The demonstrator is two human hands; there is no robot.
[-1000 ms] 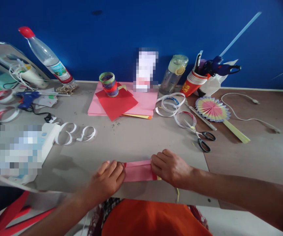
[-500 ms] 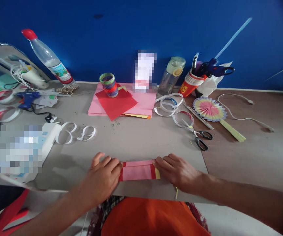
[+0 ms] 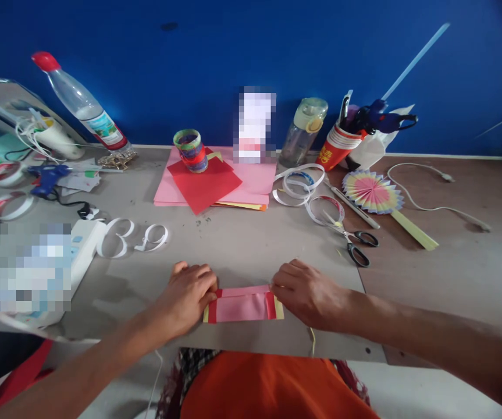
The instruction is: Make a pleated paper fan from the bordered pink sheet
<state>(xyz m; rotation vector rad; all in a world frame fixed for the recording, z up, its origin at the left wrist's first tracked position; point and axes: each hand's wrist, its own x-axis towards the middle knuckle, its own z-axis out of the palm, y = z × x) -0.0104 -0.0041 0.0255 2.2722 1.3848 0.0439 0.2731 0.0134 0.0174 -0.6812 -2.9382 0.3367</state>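
A small folded stack of pink, red and yellow paper (image 3: 242, 305) lies near the front edge of the grey board (image 3: 233, 244). My left hand (image 3: 188, 293) presses its left end with curled fingers. My right hand (image 3: 305, 290) presses its right end, fingertips bent onto the paper. Both hands rest on the board with the paper between them.
Behind lie a pile of pink and red sheets (image 3: 216, 181), a wrapped cup (image 3: 191, 150), paper strips (image 3: 301, 181), scissors (image 3: 353, 243), a pleated paper fan (image 3: 375, 193), a red cup of tools (image 3: 338, 145), two bottles (image 3: 80, 107), a glue gun (image 3: 47, 176) and a cable (image 3: 438, 201).
Both hands have slid apart along the folded paper, baring more of its red and yellow ends. The view shifted slightly.
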